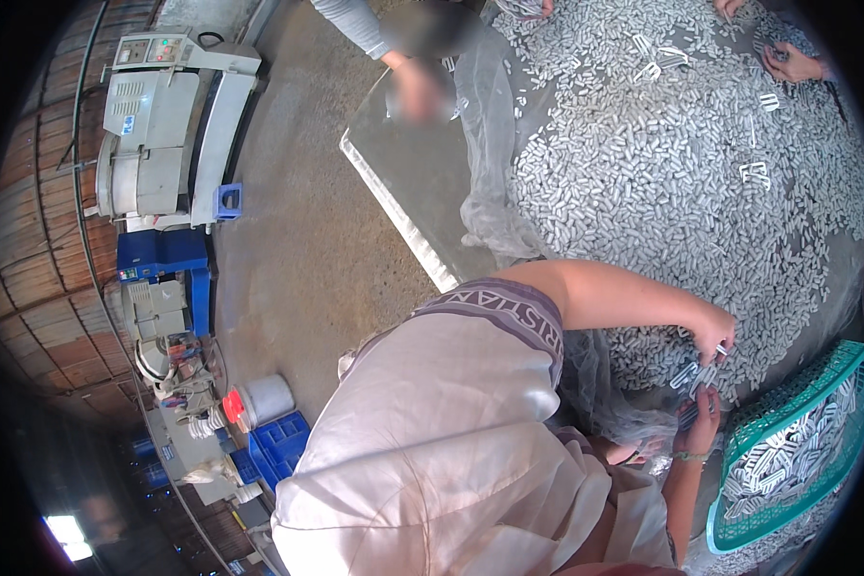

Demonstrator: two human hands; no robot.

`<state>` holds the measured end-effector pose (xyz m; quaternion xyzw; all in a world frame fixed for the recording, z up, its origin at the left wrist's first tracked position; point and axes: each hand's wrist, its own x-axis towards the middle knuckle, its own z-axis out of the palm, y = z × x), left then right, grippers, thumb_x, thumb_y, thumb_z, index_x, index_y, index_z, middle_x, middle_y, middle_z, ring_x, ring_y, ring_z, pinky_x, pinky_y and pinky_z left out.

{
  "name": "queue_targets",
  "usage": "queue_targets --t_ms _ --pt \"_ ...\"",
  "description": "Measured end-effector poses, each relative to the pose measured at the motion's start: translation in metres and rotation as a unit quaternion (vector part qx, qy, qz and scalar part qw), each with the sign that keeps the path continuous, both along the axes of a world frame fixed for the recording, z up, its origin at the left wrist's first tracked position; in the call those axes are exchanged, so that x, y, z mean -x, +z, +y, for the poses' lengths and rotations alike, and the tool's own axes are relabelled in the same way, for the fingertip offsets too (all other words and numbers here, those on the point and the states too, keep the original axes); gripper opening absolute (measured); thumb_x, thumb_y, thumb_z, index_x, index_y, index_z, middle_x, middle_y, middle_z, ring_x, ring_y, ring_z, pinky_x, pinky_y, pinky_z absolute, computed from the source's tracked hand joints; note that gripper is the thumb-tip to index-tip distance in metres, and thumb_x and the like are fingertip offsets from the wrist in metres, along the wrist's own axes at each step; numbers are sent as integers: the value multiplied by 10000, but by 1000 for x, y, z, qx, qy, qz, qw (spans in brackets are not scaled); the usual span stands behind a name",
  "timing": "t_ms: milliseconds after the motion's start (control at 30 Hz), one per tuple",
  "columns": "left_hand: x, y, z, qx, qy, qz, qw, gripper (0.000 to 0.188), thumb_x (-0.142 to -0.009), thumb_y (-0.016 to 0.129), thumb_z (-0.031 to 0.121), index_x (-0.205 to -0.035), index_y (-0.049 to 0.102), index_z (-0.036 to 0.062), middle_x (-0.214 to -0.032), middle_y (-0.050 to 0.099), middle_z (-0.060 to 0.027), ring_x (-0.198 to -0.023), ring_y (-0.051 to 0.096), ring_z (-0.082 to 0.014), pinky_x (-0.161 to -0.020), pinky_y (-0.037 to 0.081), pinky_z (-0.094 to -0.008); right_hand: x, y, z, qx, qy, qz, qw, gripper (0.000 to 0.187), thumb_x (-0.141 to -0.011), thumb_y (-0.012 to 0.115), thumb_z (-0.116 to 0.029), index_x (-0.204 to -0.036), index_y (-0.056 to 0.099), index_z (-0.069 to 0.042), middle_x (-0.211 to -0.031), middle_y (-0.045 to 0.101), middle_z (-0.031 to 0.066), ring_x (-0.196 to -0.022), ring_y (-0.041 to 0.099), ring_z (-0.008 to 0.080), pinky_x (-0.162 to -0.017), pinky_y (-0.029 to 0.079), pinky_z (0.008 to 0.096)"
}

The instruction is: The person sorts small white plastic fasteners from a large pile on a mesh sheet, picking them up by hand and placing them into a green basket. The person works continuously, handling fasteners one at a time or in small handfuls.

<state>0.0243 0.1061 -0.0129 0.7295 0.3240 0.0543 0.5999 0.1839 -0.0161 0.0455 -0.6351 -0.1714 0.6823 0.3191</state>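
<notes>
Pale, creased cloth on your torso (432, 451) fills the lower middle, with a printed band across the sleeve. Your left hand (712, 331) reaches over the heap, fingers pinched together on small white plastic clips (691, 374); your right hand (703, 422) comes up from below, fingers curled around the same bunch, so both hands are closed on it just beside the basket. Exact finger contact is hard to make out, too small and partly hidden by the clips. Heap of loose white pieces (662, 182) is granular, short oblong bits, spread on a grey table (403, 182) with a pale straight edge; clear crinkled plastic sheet (494, 173) bunches along the heap's left side. Green mesh basket (758, 442) at right holds stacked clips, its far side cut off by the dark rim. Another person's hand (792, 62) rests on the heap at top right, mostly cut off. Grey concrete floor (298, 259) left of the table is open; grey machine (168, 125) and blue crates (278, 446) stand along its left edge.
</notes>
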Motion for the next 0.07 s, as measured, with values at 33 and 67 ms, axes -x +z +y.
queue_targets --t_ms 33,67 --pt "0 -4 -2 -7 2 -6 1000 364 -556 767 229 -912 705 184 -837 668 -35 -780 608 -182 -670 477 -328 0 0 -1 6 0 -2 1000 166 -832 613 -131 -932 498 -66 -739 542 14 -546 490 91 -473 392 228" --pt "0 -10 -4 -15 3 -13 1000 354 -568 763 234 -913 705 184 -840 668 -33 -779 609 -185 -673 477 -331 0 0 -2 0 12 -6 1000 165 -833 624 -152 -933 519 -71 -714 522 -7 -538 491 99 -474 386 235"
